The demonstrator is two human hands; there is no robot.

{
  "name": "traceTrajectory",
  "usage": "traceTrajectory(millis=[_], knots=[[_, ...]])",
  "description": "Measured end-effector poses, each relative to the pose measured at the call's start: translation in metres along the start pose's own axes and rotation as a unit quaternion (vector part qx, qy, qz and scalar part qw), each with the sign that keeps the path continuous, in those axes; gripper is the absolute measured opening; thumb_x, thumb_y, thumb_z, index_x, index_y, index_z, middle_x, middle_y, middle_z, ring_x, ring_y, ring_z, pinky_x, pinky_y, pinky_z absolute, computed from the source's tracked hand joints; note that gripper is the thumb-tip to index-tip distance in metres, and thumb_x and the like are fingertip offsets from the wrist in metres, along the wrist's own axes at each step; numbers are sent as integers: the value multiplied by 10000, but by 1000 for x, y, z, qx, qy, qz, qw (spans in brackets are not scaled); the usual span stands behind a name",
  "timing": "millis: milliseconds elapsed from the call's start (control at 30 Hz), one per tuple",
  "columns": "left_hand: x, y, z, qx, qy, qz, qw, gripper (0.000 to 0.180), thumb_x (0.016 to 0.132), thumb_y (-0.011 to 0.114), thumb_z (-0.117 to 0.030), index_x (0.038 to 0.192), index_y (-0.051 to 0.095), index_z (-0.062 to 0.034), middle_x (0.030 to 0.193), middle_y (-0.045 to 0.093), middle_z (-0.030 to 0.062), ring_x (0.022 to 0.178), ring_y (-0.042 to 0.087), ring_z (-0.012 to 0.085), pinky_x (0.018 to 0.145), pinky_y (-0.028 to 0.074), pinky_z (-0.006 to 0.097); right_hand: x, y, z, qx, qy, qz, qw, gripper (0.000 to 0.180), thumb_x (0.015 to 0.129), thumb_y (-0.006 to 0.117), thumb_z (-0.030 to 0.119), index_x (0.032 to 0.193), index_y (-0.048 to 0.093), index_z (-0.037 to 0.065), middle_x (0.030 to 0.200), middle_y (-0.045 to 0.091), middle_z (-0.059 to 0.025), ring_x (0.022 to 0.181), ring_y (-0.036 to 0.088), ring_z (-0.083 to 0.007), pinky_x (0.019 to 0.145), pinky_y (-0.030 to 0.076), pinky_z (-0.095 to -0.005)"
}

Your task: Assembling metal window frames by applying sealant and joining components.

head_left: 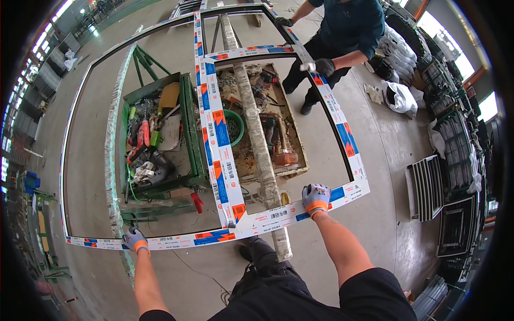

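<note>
Left hand (135,239) clamps window frame (214,155) near rail at 8 o'clock; right hand (316,198) clamps at 5. Best keep level, match co-worker's gloved hands (324,66) at 1.

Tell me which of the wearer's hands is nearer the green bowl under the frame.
Right. The right hand grips the frame's near rail below and right of the green bowl; the left hand grips the same rail farther off, lower left.

The frame (225,160) wears white film patterned with blue and orange-red blocks, the gloves gripping its near rail are grey-blue with orange cuffs, and the tool crate (188,123) beneath it is green.
</note>
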State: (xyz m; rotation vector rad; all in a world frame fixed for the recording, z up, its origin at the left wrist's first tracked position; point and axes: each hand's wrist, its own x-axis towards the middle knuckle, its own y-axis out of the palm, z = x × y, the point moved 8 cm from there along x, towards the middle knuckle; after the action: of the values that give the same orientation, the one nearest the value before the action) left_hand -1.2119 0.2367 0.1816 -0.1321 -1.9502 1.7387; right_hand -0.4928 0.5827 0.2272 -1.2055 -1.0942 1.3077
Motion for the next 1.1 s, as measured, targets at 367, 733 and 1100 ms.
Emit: traceTrajectory(millis=[367,733,1100], knots=[[0,-3,11,17,-9,-39,999,209,838,621,-273,835,676,-71,871,664,161,924,595,346,878,445,446,0,3,4,-2,-11,-3,1000,299,898,538,336,767,696,119,872,699,-98,907,629,-295,863,419,-420],[0,-10,2,9,1,-46,999,137,837,602,-242,807,674,-129,864,666,145,900,598,341,857,449,443,1,3,3,-12,-5,9,1000,311,909,521,347,777,693,123,881,699,-93,927,626,-283,873,411,-421],[-3,-5,-1,-22,-24,0,999,241,829,630,-266,912,684,-45,948,666,176,988,586,350,922,436,438,1,4,-1,-19,11,41,999,316,899,532,384,840,714,133,930,708,-87,954,627,-272,898,401,-416]])
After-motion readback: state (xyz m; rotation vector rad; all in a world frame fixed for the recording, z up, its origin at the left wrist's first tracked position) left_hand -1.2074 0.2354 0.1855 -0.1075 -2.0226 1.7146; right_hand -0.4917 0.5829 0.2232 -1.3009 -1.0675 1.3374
